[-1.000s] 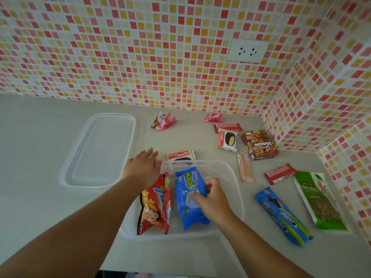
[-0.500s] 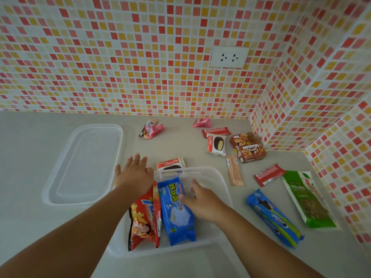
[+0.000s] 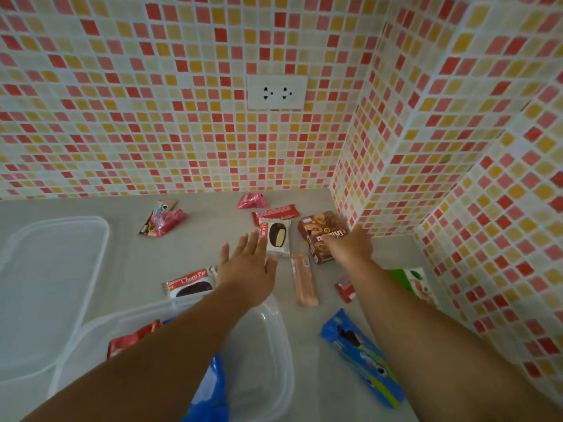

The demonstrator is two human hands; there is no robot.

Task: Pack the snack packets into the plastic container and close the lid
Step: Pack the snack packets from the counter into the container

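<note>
Two bare arms reach across a grey counter [image 3: 128, 263] set in a corner of red, orange and cream mosaic tile. The left hand [image 3: 243, 266], fingers straight and spread, hovers at the near left edge of a white Choco Pie packet [image 3: 275, 240] and holds nothing. The right hand [image 3: 350, 246] lies on the near right corner of a brown biscuit box [image 3: 320, 231] at its 1 o'clock; whether its fingers grip the box cannot be told. The clear plastic container [image 3: 268, 345] sits open at 6 o'clock beneath the left forearm, with a red snack bag [image 3: 131, 341] and a blue packet [image 3: 210, 394] inside. Its clear lid [image 3: 51, 269] lies flat at 9 o'clock, just beside the container. A second Choco Pie packet [image 3: 190, 283] rests just beyond the container's far rim. A peach wafer stick [image 3: 303, 281] lies between the two forearms, a blue cookie sleeve [image 3: 362, 357] at 4 o'clock, and a green packet [image 3: 411, 281] shows behind the right arm. Small red and pink wrappers [image 3: 164, 220] lie near the wall below a white double socket [image 3: 275, 92].
</note>
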